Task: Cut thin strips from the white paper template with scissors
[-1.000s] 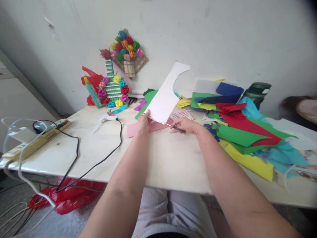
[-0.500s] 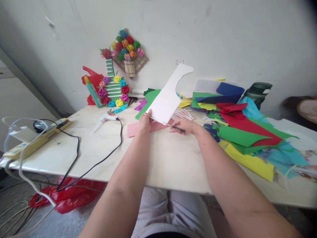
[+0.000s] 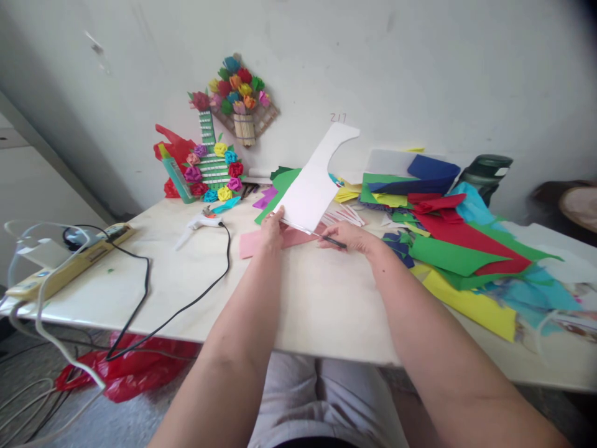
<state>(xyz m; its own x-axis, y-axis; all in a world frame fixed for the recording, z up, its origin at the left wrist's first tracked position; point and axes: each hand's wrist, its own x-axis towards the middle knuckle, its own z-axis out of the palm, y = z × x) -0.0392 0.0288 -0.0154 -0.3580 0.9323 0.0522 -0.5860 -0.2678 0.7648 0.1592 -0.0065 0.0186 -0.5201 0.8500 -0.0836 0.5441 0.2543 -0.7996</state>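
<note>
My left hand (image 3: pixel 273 230) grips the lower left corner of a white foam or card sheet (image 3: pixel 310 180), thumb on top. The sheet is raised and tilted, with a concave curve cut along its upper right side. In my right hand (image 3: pixel 347 236) is a pair of scissors (image 3: pixel 334 242) with dark handles. Its blades lie along the sheet's bottom edge; whether they are apart is too small to tell. Beneath the sheet lies a pink strip (image 3: pixel 252 245), and thin white strips (image 3: pixel 346 214) rest behind my right hand.
A glue gun (image 3: pixel 200 222) with a black cord lies left of my hands. Farther left is a power strip (image 3: pixel 97 252). Coloured sheets (image 3: pixel 466 255) pile up at right near a dark bottle (image 3: pixel 487 174). Paper-flower crafts (image 3: pixel 214 165) stand against the wall.
The white sheet has shifted slightly left and its top has dipped a little. My right hand and the scissors have moved very slightly left.
</note>
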